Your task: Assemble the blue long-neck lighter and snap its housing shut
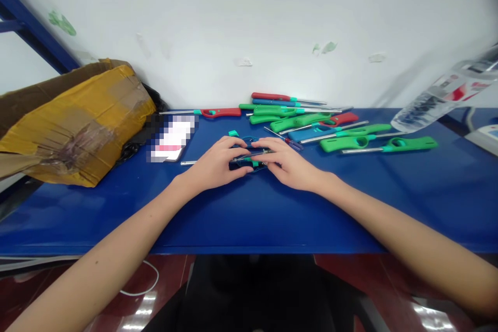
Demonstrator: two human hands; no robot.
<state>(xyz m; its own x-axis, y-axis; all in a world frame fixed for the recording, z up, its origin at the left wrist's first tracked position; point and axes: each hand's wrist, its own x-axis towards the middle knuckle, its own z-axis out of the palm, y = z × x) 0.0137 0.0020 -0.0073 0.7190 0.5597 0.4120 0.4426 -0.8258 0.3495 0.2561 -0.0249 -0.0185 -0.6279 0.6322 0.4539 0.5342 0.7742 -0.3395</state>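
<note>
Both forearms converge from 7 and 5 o'clock toward centre, left hand (216,166) and right hand (290,167) palm-down, fingers curled inward, fingertips nearly meeting at 12 o'clock.

a taped cardboard box (66,124) sits at the table's (408,202) left edge, with a phone (173,137) just beside it. a pile of green, red and blue lighters (311,122) lies along the back edge, and a plastic bottle (443,94) leans over the back right corner.

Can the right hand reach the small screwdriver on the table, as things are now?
Probably yes. The screwdriver lies just beyond the right hand, with bare table between them, but that hand is busy on the blue lighter.
</note>
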